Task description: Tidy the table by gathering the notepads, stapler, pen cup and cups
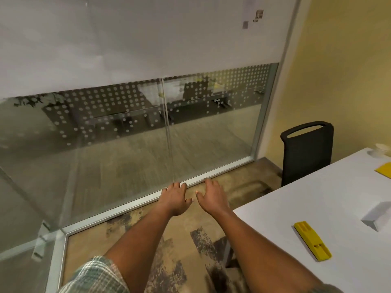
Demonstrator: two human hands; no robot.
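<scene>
My left hand and my right hand are stretched out side by side over the carpet, palms down, fingers apart, holding nothing. Both are left of the white table. A yellow stapler lies on the table near its front left part, to the right of my right forearm. A white box-like object sits at the right edge of view. A yellow notepad corner shows farther back, and a white cup stands blurred at the far right corner.
A black chair stands at the table's far end against the yellow wall. A glass partition with a dotted band and metal floor frame runs ahead of my hands. Patterned carpet lies below my arms.
</scene>
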